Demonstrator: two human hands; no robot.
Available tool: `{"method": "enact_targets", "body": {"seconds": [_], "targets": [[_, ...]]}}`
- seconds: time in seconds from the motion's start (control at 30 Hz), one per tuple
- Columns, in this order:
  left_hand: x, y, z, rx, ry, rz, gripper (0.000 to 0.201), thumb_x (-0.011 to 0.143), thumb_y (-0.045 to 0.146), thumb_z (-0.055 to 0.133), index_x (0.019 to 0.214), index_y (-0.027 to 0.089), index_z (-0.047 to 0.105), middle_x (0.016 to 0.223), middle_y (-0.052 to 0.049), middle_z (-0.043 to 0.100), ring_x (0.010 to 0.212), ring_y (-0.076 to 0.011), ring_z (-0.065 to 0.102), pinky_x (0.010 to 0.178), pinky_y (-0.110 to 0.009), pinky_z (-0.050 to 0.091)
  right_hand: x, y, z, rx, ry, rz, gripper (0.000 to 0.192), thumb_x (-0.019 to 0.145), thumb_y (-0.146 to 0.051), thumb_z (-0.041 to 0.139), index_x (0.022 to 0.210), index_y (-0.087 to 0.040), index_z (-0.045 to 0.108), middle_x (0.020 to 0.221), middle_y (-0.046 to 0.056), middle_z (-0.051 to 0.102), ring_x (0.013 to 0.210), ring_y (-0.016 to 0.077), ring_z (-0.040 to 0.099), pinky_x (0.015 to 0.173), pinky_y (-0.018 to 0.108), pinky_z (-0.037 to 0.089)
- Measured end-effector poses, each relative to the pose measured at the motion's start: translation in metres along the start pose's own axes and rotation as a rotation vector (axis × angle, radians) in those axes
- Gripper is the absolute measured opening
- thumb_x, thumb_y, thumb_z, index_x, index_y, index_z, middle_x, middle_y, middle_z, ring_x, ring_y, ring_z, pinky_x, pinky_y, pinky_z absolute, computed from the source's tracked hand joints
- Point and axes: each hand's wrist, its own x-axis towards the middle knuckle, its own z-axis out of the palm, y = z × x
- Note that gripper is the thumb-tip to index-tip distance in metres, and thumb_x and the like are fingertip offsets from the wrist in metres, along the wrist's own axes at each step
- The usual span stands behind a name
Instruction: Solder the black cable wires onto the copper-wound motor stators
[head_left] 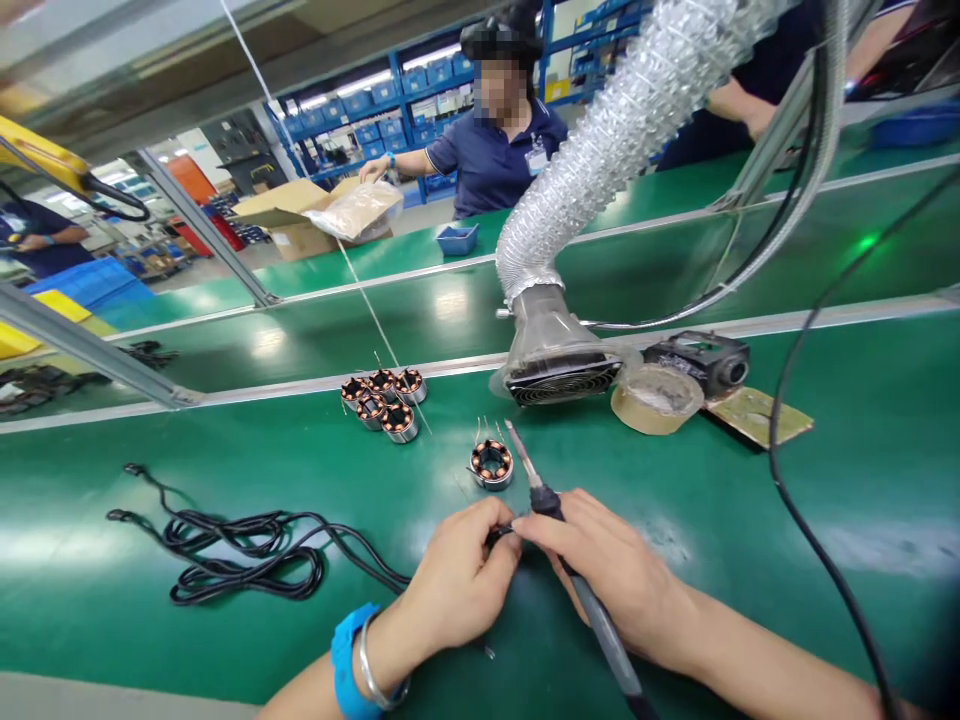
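My right hand (611,575) grips a soldering iron (559,520) like a pen, its tip pointing up and away toward a copper-wound stator (492,464) lying on the green bench (225,470). My left hand (461,580), with a blue watch and a metal bangle on the wrist, pinches the end of a black cable (499,535) right beside the iron's grip. The stator has thin bare leads standing up from it. Both hands meet just in front of it.
Several more stators (381,397) sit grouped farther back. A coiled black cable (240,555) lies at left. A fume extractor hose and hood (559,350), a tape roll (656,398) and a small black device (709,360) stand at right. A person in a blue shirt (499,150) works across the belt.
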Motion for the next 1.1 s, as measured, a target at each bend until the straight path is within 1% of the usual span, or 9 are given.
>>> {"method": "enact_targets", "body": {"seconds": [0.1, 0.27, 0.33, 0.47, 0.67, 0.8, 0.93, 1.0, 1.1], "targets": [[0.003, -0.004, 0.001, -0.149, -0.025, -0.039, 0.023, 0.092, 0.033, 0.045, 0.080, 0.014, 0.049, 0.074, 0.001, 0.050, 0.070, -0.0090, 0.040, 0.065, -0.023, 0.030, -0.003, -0.001, 0.005, 0.069, 0.003, 0.020, 0.036, 0.091, -0.005, 0.046, 0.125, -0.016, 0.048, 0.080, 0.006, 0.050, 0.074, 0.0164, 0.046, 0.066, 0.029, 0.041], [0.007, -0.009, 0.006, -0.365, -0.066, -0.068, 0.022, 0.084, 0.033, 0.050, 0.077, 0.013, 0.048, 0.070, 0.001, 0.046, 0.067, -0.0077, 0.038, 0.063, -0.021, 0.030, -0.003, 0.002, 0.007, 0.153, 0.044, 0.007, 0.032, 0.093, -0.009, 0.045, 0.124, -0.016, 0.052, 0.079, 0.006, 0.054, 0.075, 0.0161, 0.053, 0.067, 0.028, 0.046], [0.009, -0.010, 0.008, -0.506, -0.102, -0.111, 0.022, 0.079, 0.033, 0.051, 0.073, 0.013, 0.045, 0.065, 0.001, 0.045, 0.060, -0.0062, 0.036, 0.058, -0.020, 0.028, -0.002, 0.003, 0.006, 0.172, 0.034, -0.007, 0.033, 0.093, -0.009, 0.046, 0.125, -0.015, 0.052, 0.078, 0.006, 0.054, 0.074, 0.0155, 0.052, 0.066, 0.028, 0.046], [0.012, -0.006, 0.010, -0.676, -0.123, -0.221, 0.036, 0.077, 0.047, 0.056, 0.072, 0.014, 0.042, 0.055, 0.005, 0.040, 0.044, -0.0020, 0.025, 0.046, -0.019, 0.017, -0.001, 0.001, 0.004, 0.155, 0.054, -0.005, 0.039, 0.088, -0.001, 0.048, 0.125, -0.014, 0.052, 0.076, 0.006, 0.054, 0.071, 0.0148, 0.048, 0.063, 0.027, 0.043], [0.013, -0.005, 0.013, -0.937, -0.198, -0.296, 0.052, 0.069, 0.057, 0.069, 0.075, 0.016, 0.037, 0.054, 0.009, 0.032, 0.039, 0.0000, 0.017, 0.040, -0.019, 0.006, 0.007, -0.008, 0.006, 0.064, 0.168, 0.064, 0.031, 0.083, 0.005, 0.050, 0.109, -0.011, 0.056, 0.077, 0.008, 0.056, 0.070, 0.0147, 0.044, 0.061, 0.027, 0.042], [0.013, -0.011, 0.018, -0.978, -0.152, -0.272, 0.053, 0.072, 0.057, 0.069, 0.076, 0.016, 0.036, 0.053, 0.010, 0.025, 0.040, 0.0002, 0.015, 0.040, -0.017, 0.007, 0.010, -0.004, -0.010, 0.074, 0.177, 0.081, 0.032, 0.081, 0.002, 0.057, 0.109, -0.013, 0.056, 0.082, 0.006, 0.061, 0.068, 0.0132, 0.042, 0.060, 0.027, 0.040], [0.014, -0.011, 0.021, -0.950, -0.130, -0.293, 0.056, 0.071, 0.060, 0.069, 0.076, 0.016, 0.035, 0.051, 0.011, 0.021, 0.041, 0.0002, 0.013, 0.039, -0.016, 0.008, 0.001, 0.007, -0.027, 0.225, 0.022, 0.165, 0.035, 0.079, -0.007, 0.060, 0.112, -0.015, 0.052, 0.092, 0.006, 0.063, 0.077, 0.0150, 0.051, 0.067, 0.029, 0.047], [0.014, -0.009, 0.020, -0.930, -0.122, -0.304, 0.058, 0.070, 0.063, 0.069, 0.077, 0.016, 0.036, 0.051, 0.011, 0.021, 0.041, 0.0003, 0.013, 0.039, -0.015, 0.008, -0.006, 0.011, -0.025, 0.252, 0.010, 0.176, 0.033, 0.080, -0.006, 0.059, 0.110, -0.018, 0.052, 0.090, 0.004, 0.063, 0.078, 0.0147, 0.053, 0.068, 0.028, 0.048], [0.015, -0.008, 0.020, -0.915, -0.103, -0.308, 0.061, 0.068, 0.067, 0.069, 0.077, 0.016, 0.035, 0.051, 0.011, 0.020, 0.041, 0.0005, 0.012, 0.039, -0.015, 0.008, -0.011, 0.013, -0.011, 0.226, 0.100, 0.169, 0.032, 0.082, -0.002, 0.058, 0.109, -0.019, 0.053, 0.088, 0.003, 0.064, 0.075, 0.0138, 0.055, 0.066, 0.026, 0.048]]}}
